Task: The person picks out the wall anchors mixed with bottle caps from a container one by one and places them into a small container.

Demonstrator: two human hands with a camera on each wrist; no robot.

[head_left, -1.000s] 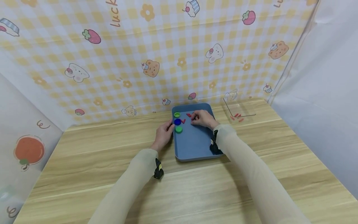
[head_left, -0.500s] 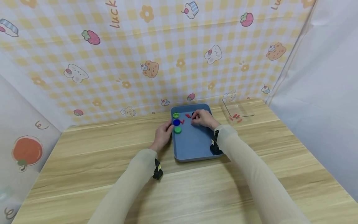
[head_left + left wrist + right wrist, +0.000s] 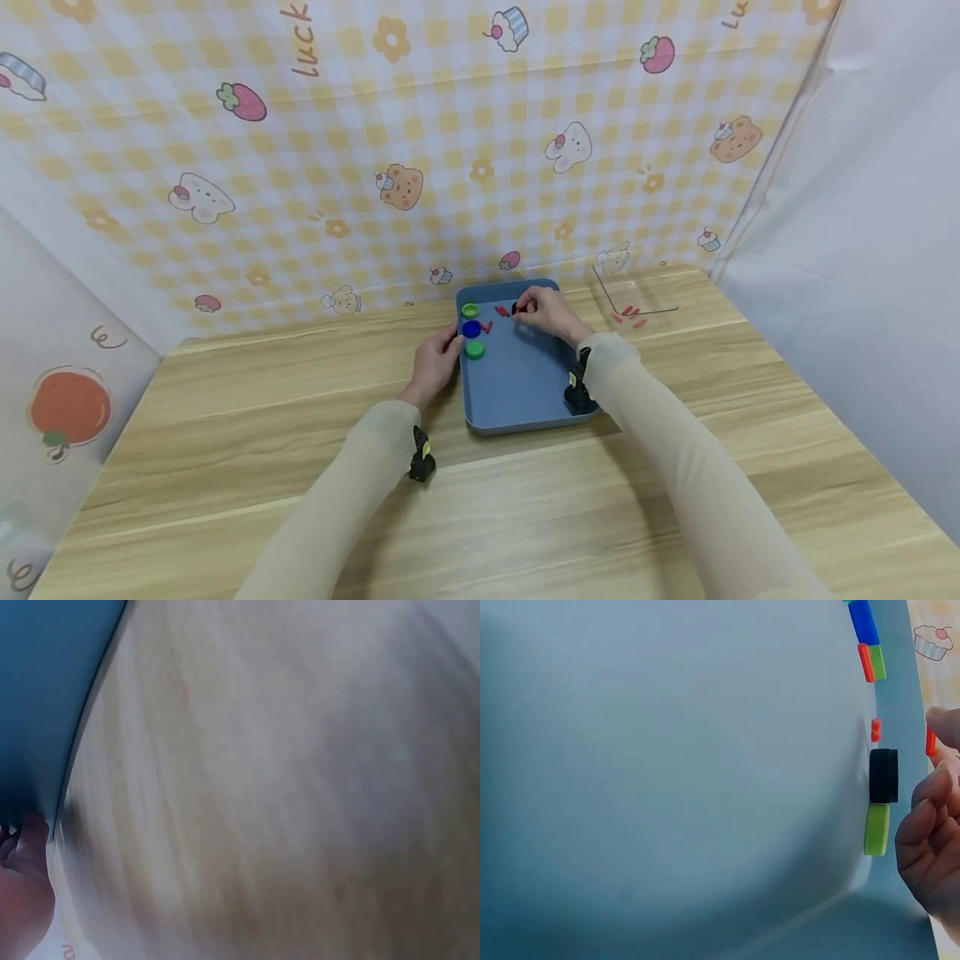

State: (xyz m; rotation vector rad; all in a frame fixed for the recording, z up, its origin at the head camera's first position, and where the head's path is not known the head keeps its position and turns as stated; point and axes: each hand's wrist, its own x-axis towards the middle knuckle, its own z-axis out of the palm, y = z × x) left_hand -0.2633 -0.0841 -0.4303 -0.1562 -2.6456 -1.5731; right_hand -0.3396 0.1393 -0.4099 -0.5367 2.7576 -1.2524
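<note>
At the left side of a blue-grey tray (image 3: 517, 392), my left hand (image 3: 435, 365) holds the wall, with the thumb at the rim in the left wrist view. My right hand (image 3: 551, 313) is over the far right part of the tray. Its thumb and a finger pinch a small red stick (image 3: 930, 740), seen in the right wrist view. Along the tray's left wall lie a light green cap (image 3: 469, 311), a blue cap (image 3: 471, 329) and a green cap (image 3: 475, 350). Several red sticks (image 3: 487, 327) lie beside them. A black cap (image 3: 883, 776) stands near the right fingers, partly hidden in the head view.
Right of the tray, a clear box (image 3: 645, 300) with several red sticks (image 3: 628, 312) stands on the wooden table (image 3: 285, 392). A checked cloth (image 3: 315, 225) hangs right behind the tray. Another green cap (image 3: 877, 829) shows beside the black one.
My right hand has risen slightly and moved a little away from me, with more of the black cap showing. My left hand stays at the tray's wall.
</note>
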